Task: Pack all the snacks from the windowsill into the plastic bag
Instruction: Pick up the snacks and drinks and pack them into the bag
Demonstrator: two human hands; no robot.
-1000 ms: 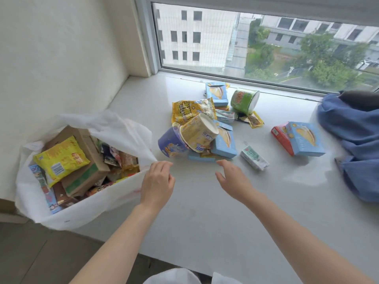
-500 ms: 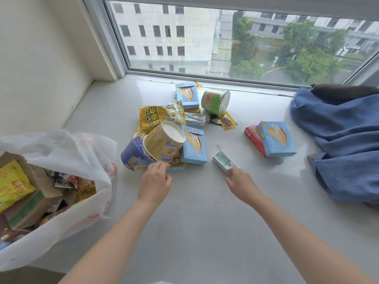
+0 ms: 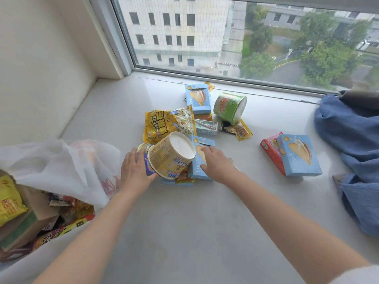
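Snacks lie in a heap on the white windowsill (image 3: 184, 222). My left hand (image 3: 133, 171) wraps round a blue noodle cup (image 3: 148, 167), with a yellow noodle cup (image 3: 172, 154) lying tipped on top of it. My right hand (image 3: 217, 165) grips a light blue biscuit box (image 3: 196, 171) just right of the cups. Behind them are a yellow popcorn bag (image 3: 166, 124), a small drink carton (image 3: 206, 127), a green cup (image 3: 229, 107) on its side and another blue box (image 3: 198, 98). The white plastic bag (image 3: 61, 165) stands open at the left, holding several snacks.
A blue box (image 3: 299, 154) rests on a red box (image 3: 270, 150) at the right. Beyond them a blue cloth (image 3: 352, 140) is heaped by the window. A wall closes the left side. A small brown sachet (image 3: 240, 130) lies under the green cup.
My left hand left the bag's rim and moved forward onto the blue cup. My right hand shifted left from the small carton onto the blue box. The view has moved closer.
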